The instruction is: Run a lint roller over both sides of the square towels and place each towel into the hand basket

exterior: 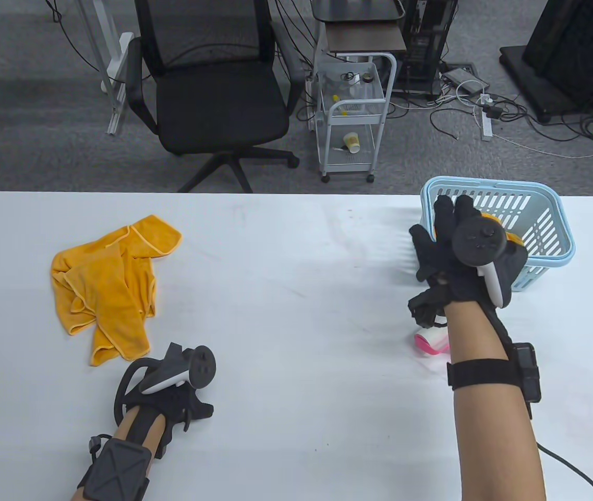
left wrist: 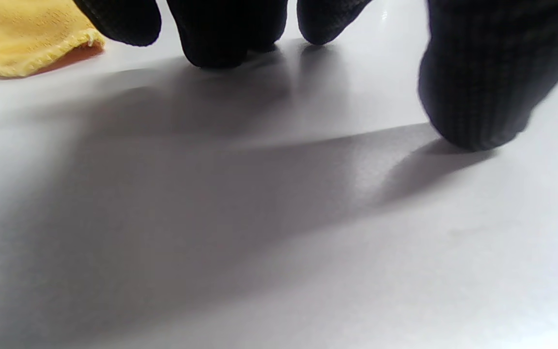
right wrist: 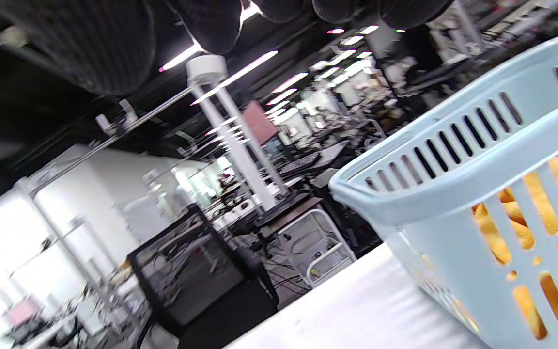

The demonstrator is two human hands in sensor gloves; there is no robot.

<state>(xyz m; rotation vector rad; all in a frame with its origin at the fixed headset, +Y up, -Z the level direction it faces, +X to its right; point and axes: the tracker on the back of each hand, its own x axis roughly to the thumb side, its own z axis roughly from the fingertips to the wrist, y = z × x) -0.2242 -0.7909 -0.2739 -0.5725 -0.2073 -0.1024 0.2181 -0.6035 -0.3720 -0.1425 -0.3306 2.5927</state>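
On the left of the white bench point(exterior: 286, 292), crumpled orange towels point(exterior: 108, 284) lie in a loose heap; how many are in it cannot be told. Just beside their near edge, the left hand point(exterior: 171, 389) rests low on the bench. In the left wrist view its gloved fingers point(left wrist: 221, 34) hang down with tips touching the bare surface, gently bent and holding nothing, and a yellow towel corner shows at the upper left.

Toward the right, near the front, a lint roller point(exterior: 432, 343) with a pink and white head lies on the bench, partly hidden under the right forearm. Above it the right hand point(exterior: 463, 250) is raised at the near left side of the light blue hand basket point(exterior: 552, 229), fingers point(exterior: 445, 211) stretched straight toward its rim and gripping nothing.

The hand basket stands at the right far part of the bench. In the right wrist view, orange cloth point(right wrist: 506, 228) shows through the slots of its wall, so at least 1 towel is inside. Behind the bench stand a black office chair point(exterior: 213, 88) and a white trolley point(exterior: 353, 120).
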